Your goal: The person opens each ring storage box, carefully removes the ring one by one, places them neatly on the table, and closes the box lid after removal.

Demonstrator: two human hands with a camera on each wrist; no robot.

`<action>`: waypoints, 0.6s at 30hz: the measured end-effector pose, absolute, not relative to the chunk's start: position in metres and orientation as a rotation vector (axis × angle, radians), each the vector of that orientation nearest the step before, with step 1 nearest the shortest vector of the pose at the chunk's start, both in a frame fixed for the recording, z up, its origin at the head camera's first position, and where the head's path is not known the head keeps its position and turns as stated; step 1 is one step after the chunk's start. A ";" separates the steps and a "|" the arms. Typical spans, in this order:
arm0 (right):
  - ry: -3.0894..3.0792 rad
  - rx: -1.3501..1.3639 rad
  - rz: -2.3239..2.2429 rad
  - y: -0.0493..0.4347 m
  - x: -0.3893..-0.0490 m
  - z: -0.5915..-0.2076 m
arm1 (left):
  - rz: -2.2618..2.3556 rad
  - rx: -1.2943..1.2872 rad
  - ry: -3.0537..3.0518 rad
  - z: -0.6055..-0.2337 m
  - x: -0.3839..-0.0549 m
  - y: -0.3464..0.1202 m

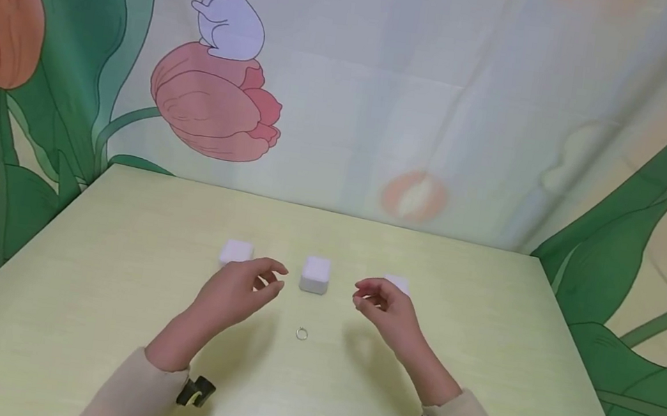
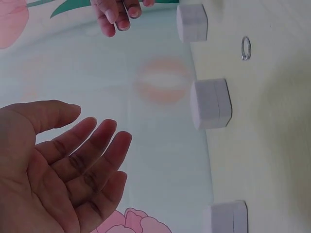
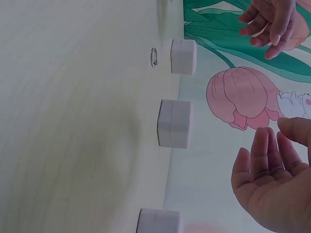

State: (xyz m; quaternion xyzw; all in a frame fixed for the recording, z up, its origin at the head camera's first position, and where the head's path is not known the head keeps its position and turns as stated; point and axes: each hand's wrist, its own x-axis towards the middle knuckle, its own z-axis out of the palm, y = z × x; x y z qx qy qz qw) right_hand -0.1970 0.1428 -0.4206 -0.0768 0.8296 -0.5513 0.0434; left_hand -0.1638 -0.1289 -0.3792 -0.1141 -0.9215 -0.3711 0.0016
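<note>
My left hand [image 1: 236, 292] hovers over the table with loosely bent fingers and nothing between them, overlapping the near corner of a small white box [image 1: 236, 250]. On the other side my right hand [image 1: 390, 314] hangs in the air, also holding nothing, with fingers bent toward the thumb. It partly covers another white box [image 1: 398, 282]. Between the hands stands the middle white box [image 1: 315, 275]. A thin seam runs round each closed box in the wrist views. A silver ring [image 2: 244, 58] with a small stone lies on the table, in front of the middle box.
The pale yellow table [image 1: 107, 291] reaches back to a printed curtain [image 1: 348, 97] with tulips and a white cartoon animal. Black wrist cameras [image 1: 197, 392] sit at both sleeve cuffs, low over the tabletop.
</note>
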 end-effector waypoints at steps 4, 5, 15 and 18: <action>2.547 -0.223 -1.687 0.147 -0.191 -0.418 | -1.224 -0.347 -2.885 -0.378 -0.156 -0.123; 2.547 -0.216 -1.689 0.148 -0.190 -0.417 | -1.240 -0.346 -2.882 -0.378 -0.154 -0.121; 2.532 -0.172 -1.732 0.160 -0.180 -0.415 | -1.320 -0.369 -2.799 -0.376 -0.137 -0.098; 2.547 -0.146 -1.731 0.165 -0.177 -0.412 | -1.382 -0.401 -2.758 -0.377 -0.134 -0.087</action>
